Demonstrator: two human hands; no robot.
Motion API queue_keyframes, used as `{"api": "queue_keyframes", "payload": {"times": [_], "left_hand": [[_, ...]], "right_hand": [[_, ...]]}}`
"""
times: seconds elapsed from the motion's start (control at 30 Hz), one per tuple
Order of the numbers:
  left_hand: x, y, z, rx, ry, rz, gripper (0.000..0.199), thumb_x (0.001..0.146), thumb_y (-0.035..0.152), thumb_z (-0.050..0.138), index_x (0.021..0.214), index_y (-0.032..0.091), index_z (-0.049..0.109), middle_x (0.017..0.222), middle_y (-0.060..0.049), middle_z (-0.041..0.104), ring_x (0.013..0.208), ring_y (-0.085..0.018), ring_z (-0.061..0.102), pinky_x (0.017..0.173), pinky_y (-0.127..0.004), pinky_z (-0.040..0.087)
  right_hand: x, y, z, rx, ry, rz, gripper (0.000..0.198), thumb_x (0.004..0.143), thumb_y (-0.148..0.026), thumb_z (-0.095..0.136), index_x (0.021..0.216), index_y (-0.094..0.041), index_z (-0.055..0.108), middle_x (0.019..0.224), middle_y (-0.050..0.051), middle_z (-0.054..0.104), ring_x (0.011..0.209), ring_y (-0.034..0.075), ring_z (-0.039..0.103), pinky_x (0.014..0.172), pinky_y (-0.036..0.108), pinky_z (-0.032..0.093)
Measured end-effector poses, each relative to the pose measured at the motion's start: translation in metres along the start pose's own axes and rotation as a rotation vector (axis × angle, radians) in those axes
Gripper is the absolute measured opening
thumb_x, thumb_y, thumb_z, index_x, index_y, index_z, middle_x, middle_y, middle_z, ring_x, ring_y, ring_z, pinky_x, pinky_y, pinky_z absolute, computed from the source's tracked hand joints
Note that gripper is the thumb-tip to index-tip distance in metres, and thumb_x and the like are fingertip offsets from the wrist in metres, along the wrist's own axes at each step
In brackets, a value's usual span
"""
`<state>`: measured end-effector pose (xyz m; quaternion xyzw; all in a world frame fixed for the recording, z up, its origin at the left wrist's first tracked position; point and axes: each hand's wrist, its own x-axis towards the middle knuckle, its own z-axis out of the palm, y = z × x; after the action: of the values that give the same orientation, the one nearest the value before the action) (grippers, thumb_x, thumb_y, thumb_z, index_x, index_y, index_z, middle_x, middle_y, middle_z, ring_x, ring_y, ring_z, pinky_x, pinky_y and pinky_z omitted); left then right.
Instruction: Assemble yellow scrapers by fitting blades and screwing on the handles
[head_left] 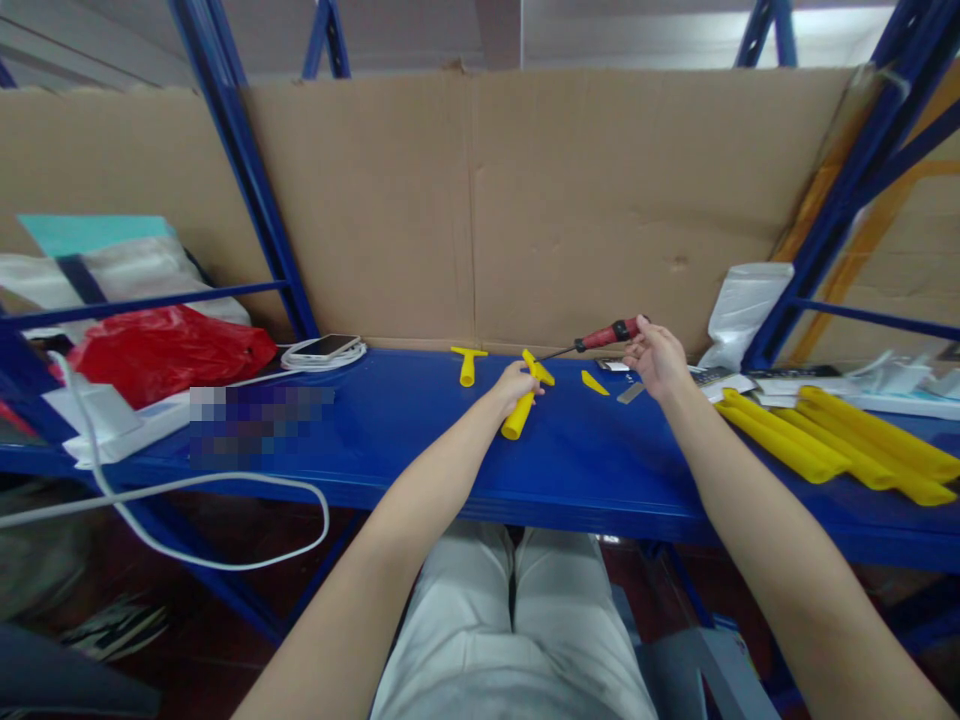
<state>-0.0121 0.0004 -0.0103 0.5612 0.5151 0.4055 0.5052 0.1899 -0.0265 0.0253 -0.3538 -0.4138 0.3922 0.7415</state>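
My left hand (514, 388) is closed around a yellow T-shaped scraper handle (517, 418), its round end tilted toward me. A screwdriver (600, 337) with a red and black grip is in my right hand (658, 362), fingers at the end of the grip. Its shaft points left, with the tip at the head of the held handle; whether it touches a screw I cannot tell. A second yellow T-shaped handle (468, 367) lies behind my left hand. Between my hands are a small yellow wedge-shaped piece (595, 382) and a thin grey blade (631, 393).
Several long yellow pieces (840, 445) lie at the right of the blue table (420, 450). A phone (330, 346) rests on coiled white cable at the back left, near a red plastic bag (172, 345). A white cord (225, 478) loops over the front edge. Cardboard (570, 200) walls the back.
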Motion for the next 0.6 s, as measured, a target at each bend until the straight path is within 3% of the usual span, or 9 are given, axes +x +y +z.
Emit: {"api": "queue_keyframes", "payload": {"times": [0.2,0.43,0.6], "left_hand": [[-0.0008,0.0006,0.0005,0.009,-0.003,0.004,0.065,0.063,-0.009,0.051,0.123,0.013,0.043,0.1,-0.011,0.065,0.063,-0.012,0.063,0.045,-0.017,0.04],[-0.0025,0.0017,0.0003,0.002,0.015,-0.007,0.063,0.064,-0.01,0.051,0.122,0.013,0.044,0.096,-0.009,0.066,0.062,-0.012,0.063,0.046,-0.018,0.041],[-0.0046,0.0026,0.001,0.005,0.016,-0.001,0.063,0.065,-0.01,0.049,0.124,0.012,0.043,0.102,-0.011,0.065,0.062,-0.011,0.063,0.045,-0.017,0.04]], "right_hand": [[-0.0008,0.0007,-0.0006,-0.042,-0.032,0.006,0.039,0.064,-0.05,0.072,0.07,-0.022,0.046,0.039,-0.011,0.031,0.032,0.006,0.035,0.033,0.018,0.033],[-0.0042,-0.0041,0.0024,-0.019,-0.111,0.031,0.028,0.08,-0.04,0.059,0.069,-0.02,0.044,0.052,-0.006,0.049,0.039,0.006,0.044,0.036,0.017,0.035],[-0.0021,-0.0019,0.0009,-0.022,-0.08,-0.001,0.031,0.074,-0.041,0.066,0.069,-0.02,0.043,0.05,-0.008,0.045,0.038,0.006,0.042,0.036,0.017,0.035]]}}
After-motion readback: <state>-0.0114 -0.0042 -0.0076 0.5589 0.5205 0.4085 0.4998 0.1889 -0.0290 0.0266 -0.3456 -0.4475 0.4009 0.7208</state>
